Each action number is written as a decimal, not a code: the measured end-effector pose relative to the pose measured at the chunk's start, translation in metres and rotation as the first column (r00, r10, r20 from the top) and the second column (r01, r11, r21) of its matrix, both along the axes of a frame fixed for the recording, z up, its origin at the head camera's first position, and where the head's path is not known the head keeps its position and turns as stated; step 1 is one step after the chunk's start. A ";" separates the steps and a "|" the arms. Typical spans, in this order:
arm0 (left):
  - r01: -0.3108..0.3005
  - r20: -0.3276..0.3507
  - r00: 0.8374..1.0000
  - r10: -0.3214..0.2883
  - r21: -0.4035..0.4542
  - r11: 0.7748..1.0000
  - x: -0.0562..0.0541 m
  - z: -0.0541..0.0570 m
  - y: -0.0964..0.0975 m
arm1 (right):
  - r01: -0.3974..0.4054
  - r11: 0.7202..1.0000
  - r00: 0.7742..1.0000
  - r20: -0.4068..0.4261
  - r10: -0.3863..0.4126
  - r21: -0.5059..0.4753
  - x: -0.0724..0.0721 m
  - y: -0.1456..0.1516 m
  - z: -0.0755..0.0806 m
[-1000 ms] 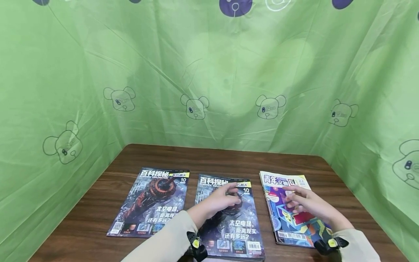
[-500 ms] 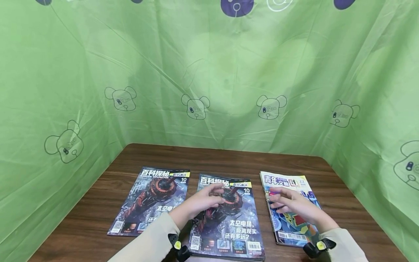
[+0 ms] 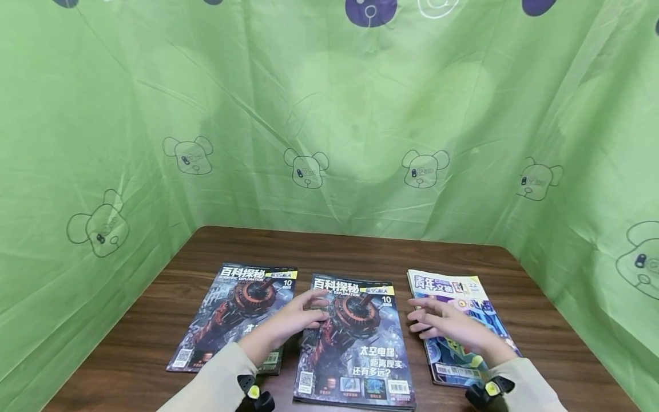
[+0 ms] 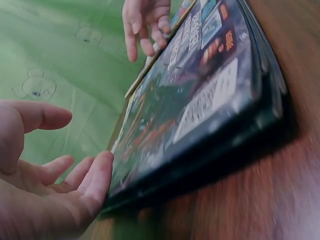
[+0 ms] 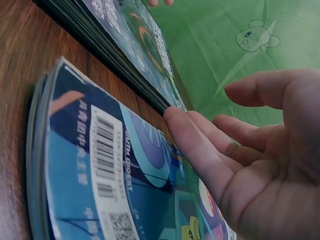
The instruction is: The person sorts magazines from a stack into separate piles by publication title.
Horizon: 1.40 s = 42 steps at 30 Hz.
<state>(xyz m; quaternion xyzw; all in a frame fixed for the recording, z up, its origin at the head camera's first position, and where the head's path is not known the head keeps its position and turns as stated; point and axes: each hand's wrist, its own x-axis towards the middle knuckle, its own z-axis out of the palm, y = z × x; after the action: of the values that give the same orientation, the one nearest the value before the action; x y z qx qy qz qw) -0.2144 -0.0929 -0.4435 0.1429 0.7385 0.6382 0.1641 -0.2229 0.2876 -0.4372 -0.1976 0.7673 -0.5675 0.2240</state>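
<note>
Pale cream sleeves cover the person's forearms at the near side of the table, the left sleeve [image 3: 206,381] and the right sleeve [image 3: 535,387] alike in their plain, light cloth. Beyond the cuffs, the left hand [image 3: 289,320] and right hand [image 3: 453,327] are bare. A small black wrist device [image 3: 264,401] sits by the left cuff, lumpy and rounded, with a bright yellow spot [image 3: 254,392]; its twin [image 3: 479,396] by the right cuff looks the same.
</note>
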 end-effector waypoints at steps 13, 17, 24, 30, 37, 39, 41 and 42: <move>-0.089 0.024 0.996 0.090 -0.016 0.996 0.004 -0.008 -0.033 | -0.025 0.999 0.999 0.025 0.025 0.019 0.001 -0.012 -0.002; -0.083 0.052 0.995 0.083 -0.006 0.997 0.004 -0.011 -0.036 | -0.025 1.000 0.999 0.037 0.025 0.015 0.004 -0.015 0.000; -0.073 0.073 0.995 0.072 0.010 0.997 0.005 -0.014 -0.036 | -0.030 0.999 0.998 0.063 0.029 0.010 0.004 -0.018 -0.002; -0.070 0.077 0.995 0.069 0.010 0.997 0.004 -0.016 -0.035 | 0.000 0.999 0.994 0.110 -0.004 0.039 0.004 -0.021 -0.001; -0.058 0.109 0.992 0.057 0.008 0.998 0.004 -0.016 -0.034 | 0.028 0.997 0.993 0.110 -0.035 0.065 0.001 -0.027 -0.003; -0.056 0.112 0.992 0.054 0.012 0.998 0.003 -0.016 -0.033 | 0.041 0.997 0.992 0.119 -0.048 0.064 0.001 -0.027 -0.005; -0.052 0.116 0.992 0.050 0.017 0.999 0.003 -0.016 -0.033 | 0.055 0.997 0.989 0.132 -0.062 0.056 0.000 -0.027 -0.007; -0.052 0.119 0.992 0.049 0.016 0.999 0.003 -0.016 -0.033 | 0.060 0.997 0.988 0.138 -0.067 0.050 0.000 -0.027 -0.007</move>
<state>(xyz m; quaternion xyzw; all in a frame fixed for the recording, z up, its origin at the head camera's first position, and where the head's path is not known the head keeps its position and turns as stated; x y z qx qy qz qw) -0.2118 -0.1258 -0.4593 0.0873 0.7248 0.6564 0.1903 -0.2229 0.2604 -0.4445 -0.1277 0.7684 -0.5691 0.2633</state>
